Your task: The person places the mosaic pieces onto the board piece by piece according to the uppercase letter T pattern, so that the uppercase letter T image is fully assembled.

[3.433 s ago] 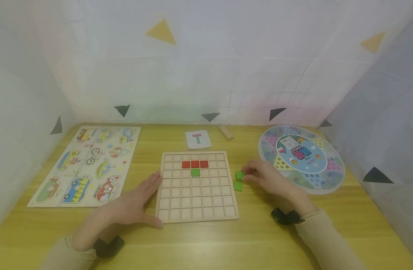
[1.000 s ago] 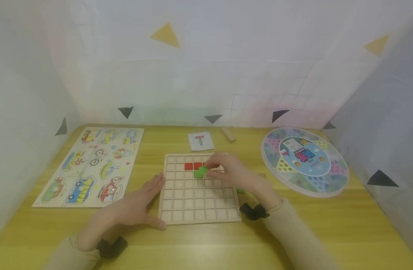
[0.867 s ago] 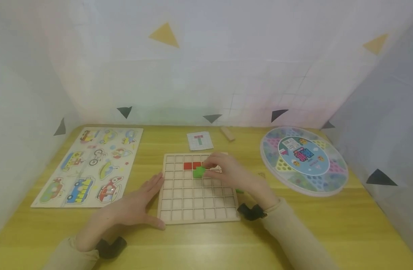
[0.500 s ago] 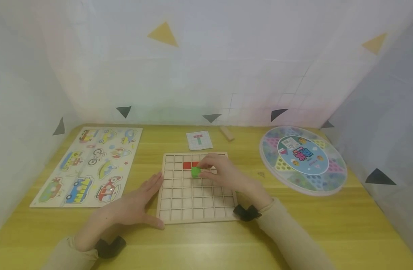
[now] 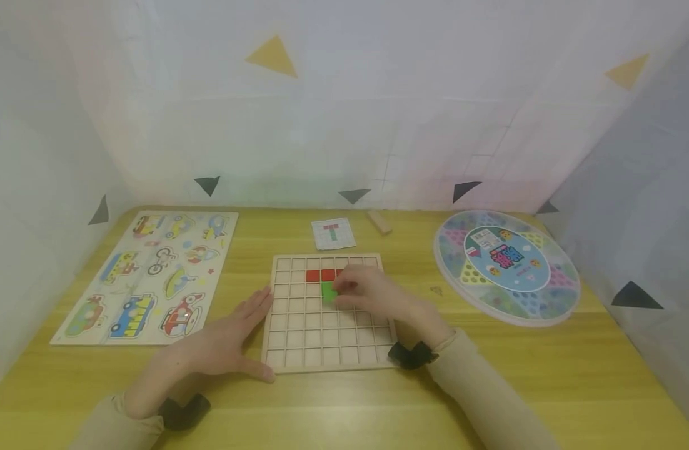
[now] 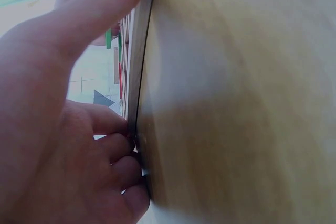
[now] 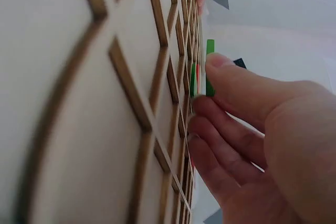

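Observation:
A wooden grid board [image 5: 294,322] lies in the middle of the table. My left hand [image 5: 223,344] rests along its left edge, fingers stretched along the side and thumb at the near corner. Over the upper part of the board, my right hand [image 5: 372,294] pinches a green square tile [image 7: 210,48] between thumb and fingers. In the right wrist view the tile stands just off the grid, apart from another green tile [image 7: 192,78] seated in it. A row of red tiles [image 5: 320,275] sits in the board, its right end covered by my right hand.
Behind the board lie a pattern card [image 5: 333,234] showing a red and green T and a small wooden block [image 5: 379,222]. A vehicle picture puzzle [image 5: 153,275] is at the left. A round game box [image 5: 507,269] is at the right.
My right hand has taken a green tile from beside the board and carried it left over the grid. In the last half second it has shifted slightly nearer. My left hand stays put.

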A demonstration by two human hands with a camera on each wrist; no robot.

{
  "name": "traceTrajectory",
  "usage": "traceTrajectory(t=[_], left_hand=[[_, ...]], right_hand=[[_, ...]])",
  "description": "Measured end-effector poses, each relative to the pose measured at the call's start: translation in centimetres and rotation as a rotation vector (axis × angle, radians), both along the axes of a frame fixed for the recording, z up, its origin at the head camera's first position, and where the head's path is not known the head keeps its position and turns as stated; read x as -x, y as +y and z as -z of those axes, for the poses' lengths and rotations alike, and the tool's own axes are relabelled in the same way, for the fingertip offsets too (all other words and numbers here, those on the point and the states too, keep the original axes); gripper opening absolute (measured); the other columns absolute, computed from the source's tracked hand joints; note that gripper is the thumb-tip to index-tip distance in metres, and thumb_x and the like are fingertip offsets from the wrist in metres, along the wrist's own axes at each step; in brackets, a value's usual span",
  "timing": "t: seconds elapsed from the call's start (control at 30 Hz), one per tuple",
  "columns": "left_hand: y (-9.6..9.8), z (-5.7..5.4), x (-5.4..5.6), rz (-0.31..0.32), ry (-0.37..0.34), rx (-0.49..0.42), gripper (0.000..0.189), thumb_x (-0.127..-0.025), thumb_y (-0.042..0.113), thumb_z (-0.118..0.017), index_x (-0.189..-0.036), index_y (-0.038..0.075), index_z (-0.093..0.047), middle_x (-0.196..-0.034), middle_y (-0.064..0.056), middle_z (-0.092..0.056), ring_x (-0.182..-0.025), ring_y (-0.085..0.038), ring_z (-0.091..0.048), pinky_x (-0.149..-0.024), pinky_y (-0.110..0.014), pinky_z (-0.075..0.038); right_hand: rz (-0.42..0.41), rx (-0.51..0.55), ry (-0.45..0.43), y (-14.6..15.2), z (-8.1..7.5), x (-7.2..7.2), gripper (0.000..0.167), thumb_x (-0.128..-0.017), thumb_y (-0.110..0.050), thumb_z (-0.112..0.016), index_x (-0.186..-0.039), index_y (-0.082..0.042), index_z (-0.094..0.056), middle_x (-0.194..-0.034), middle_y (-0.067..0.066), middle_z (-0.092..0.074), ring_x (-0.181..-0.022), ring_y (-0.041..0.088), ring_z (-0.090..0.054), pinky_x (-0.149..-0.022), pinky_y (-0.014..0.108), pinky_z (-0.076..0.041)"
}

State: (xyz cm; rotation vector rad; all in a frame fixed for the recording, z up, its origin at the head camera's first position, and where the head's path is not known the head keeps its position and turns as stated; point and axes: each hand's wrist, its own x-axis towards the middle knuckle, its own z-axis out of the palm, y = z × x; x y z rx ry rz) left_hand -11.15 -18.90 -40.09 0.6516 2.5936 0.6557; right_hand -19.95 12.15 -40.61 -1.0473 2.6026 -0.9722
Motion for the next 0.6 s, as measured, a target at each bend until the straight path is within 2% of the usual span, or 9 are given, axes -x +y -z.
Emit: traceTrajectory(t=[0.2,0.6], left_hand=[[0.00,0.02,0.03,0.000,0.001,0.002,0.135,-0.067,0.074,-0.075,-0.161,0.008,-0.004,-0.168,-0.014,0.003,-0.153,-0.041,-0.005,-0.120,-0.060,-0.019],[-0.02,0.20,0.10,0.003,0.007,-0.004,0.136,-0.067,0.074,-0.075,-0.161,0.008,-0.004,-0.168,-0.015,0.003,-0.153,-0.041,-0.005,-0.120,-0.060,-0.019]], right_hand=[[-0.025,-0.046,0.070,-0.12,0.46,0.04,0.021,-0.089,-0.028,-0.077,-0.106,-0.015,-0.074,-0.096,-0.006,-0.063,-0.090,0.010,-0.056,-0.083,0.027,-0.052],[-0.054,-0.037,0.081,-0.08,0.82,0.01,0.020,-0.089,-0.026,-0.077,-0.106,-0.014,-0.075,-0.100,-0.004,-0.062,-0.093,0.012,-0.055,-0.085,0.029,-0.051]])
